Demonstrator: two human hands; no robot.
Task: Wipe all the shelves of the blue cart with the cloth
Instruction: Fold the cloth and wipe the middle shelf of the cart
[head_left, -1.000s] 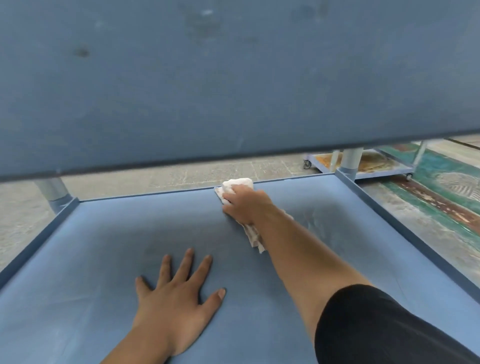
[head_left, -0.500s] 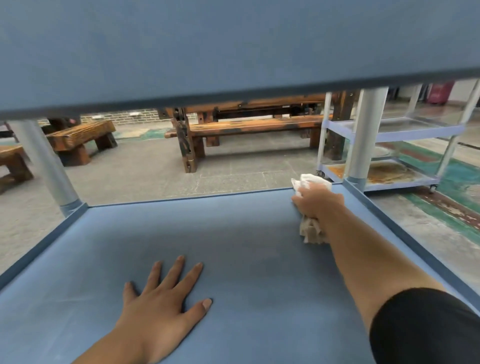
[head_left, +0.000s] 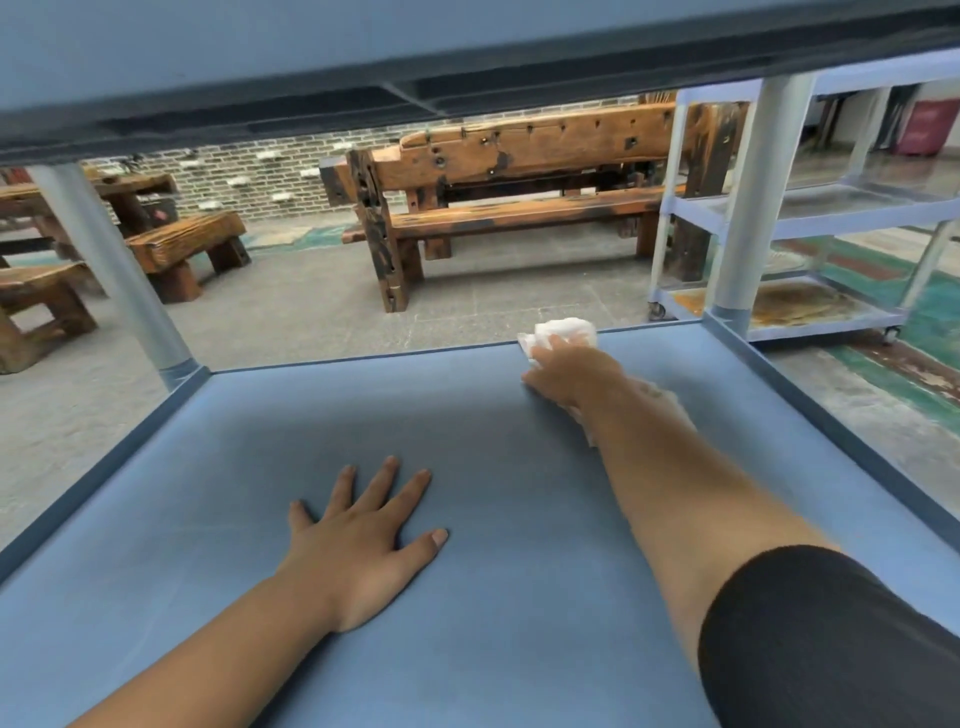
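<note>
cloth (head_left: 563, 332) lies bunched under our right hand (head_left: 574, 376) at the shelf's (head_left: 519, 597) far rim, fingers closed on it. left hand (head_left: 363, 540) rests flat, fingers spread, nearer us. unwiped shelf, we judge, stretches leftward along that rim.

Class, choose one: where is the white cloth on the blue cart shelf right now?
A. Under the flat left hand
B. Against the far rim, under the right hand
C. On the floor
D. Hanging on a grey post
B: the crumpled white cloth lies under the right hand at the blue cart shelf's far rim; the left hand rests flat and bare.
</note>
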